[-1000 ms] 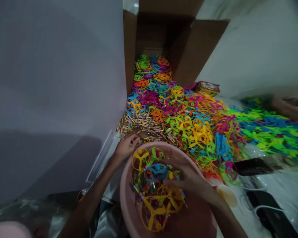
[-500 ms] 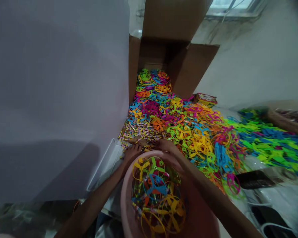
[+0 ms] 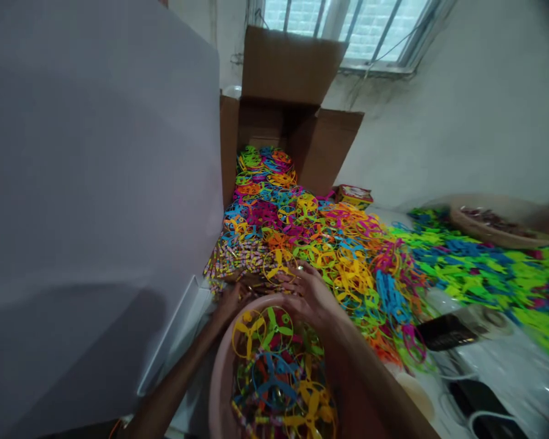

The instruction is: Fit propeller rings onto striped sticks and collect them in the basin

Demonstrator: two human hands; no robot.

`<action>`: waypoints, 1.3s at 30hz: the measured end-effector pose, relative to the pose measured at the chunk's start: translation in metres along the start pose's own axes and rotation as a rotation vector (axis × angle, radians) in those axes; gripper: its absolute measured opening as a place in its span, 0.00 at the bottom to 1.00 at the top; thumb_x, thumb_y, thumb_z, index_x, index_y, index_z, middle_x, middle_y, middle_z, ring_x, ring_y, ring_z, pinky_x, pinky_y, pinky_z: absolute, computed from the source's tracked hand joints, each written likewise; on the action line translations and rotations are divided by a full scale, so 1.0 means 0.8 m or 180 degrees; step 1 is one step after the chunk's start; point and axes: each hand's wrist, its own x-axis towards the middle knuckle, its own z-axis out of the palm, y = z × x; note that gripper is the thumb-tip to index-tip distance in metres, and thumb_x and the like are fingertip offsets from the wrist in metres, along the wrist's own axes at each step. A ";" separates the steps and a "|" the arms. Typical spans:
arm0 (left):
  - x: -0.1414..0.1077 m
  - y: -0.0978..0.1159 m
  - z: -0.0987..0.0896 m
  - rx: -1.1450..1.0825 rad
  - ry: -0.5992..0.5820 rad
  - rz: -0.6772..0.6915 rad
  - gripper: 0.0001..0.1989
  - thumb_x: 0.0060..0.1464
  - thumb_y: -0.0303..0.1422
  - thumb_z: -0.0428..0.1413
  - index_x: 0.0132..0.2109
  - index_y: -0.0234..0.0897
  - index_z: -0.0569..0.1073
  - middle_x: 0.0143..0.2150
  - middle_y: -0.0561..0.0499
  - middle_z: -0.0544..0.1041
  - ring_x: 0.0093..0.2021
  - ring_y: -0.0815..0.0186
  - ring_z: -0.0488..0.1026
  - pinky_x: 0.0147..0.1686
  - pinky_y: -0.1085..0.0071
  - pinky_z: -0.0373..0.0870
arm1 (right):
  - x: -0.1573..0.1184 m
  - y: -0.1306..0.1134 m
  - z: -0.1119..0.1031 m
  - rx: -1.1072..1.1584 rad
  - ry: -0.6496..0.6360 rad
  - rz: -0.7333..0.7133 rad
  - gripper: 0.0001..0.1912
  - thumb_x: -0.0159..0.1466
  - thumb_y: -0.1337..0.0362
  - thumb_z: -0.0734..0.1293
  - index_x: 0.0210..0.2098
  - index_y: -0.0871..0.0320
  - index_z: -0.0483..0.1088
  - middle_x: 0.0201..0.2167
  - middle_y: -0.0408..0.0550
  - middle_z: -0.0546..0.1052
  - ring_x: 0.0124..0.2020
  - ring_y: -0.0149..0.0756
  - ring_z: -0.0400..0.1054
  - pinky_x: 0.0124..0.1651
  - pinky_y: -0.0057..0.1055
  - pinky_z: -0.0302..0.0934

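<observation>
A pink basin stands in front of me, holding yellow, green and blue ringed propellers and striped sticks. Past its far rim, my right hand is closed on a yellow propeller, fingers at its right edge. My left hand is at the basin's far left, by the pile of small striped sticks; its fingertips are dark and blurred, and whether they hold anything is unclear. A large heap of coloured propellers spreads behind the hands.
An open cardboard box stands behind the heap. A pale panel rises at the left. Green and blue pieces, a second basin, a phone-like dark object and a black device lie at the right.
My right hand has lifted and turned, and a yellow propeller now stands at its fingers. My left hand remains near the sticks. The view has tilted up, showing more window.
</observation>
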 end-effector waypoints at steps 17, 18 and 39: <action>-0.052 0.167 -0.036 -0.2098 0.0007 -0.0653 0.20 0.53 0.49 0.64 0.37 0.34 0.74 0.24 0.58 0.70 0.20 0.77 0.58 0.19 0.80 0.50 | -0.084 -0.015 0.035 0.0818 -0.0197 0.0179 0.12 0.56 0.60 0.79 0.37 0.56 0.78 0.40 0.49 0.84 0.41 0.42 0.80 0.42 0.33 0.74; -0.060 0.179 -0.038 -0.2084 0.0113 -0.0558 0.19 0.54 0.47 0.65 0.36 0.34 0.74 0.23 0.59 0.68 0.21 0.77 0.59 0.20 0.80 0.52 | -0.089 -0.017 0.037 0.0828 -0.0208 0.0180 0.12 0.56 0.60 0.79 0.37 0.56 0.78 0.39 0.48 0.84 0.42 0.42 0.80 0.43 0.33 0.73; -0.114 0.232 -0.072 -0.1287 -0.0272 -0.0232 0.11 0.63 0.41 0.58 0.40 0.38 0.74 0.33 0.55 0.74 0.30 0.71 0.67 0.31 0.76 0.63 | -0.151 -0.036 0.050 0.0253 -0.0655 -0.0059 0.12 0.60 0.60 0.75 0.43 0.53 0.79 0.31 0.43 0.76 0.27 0.30 0.63 0.30 0.28 0.58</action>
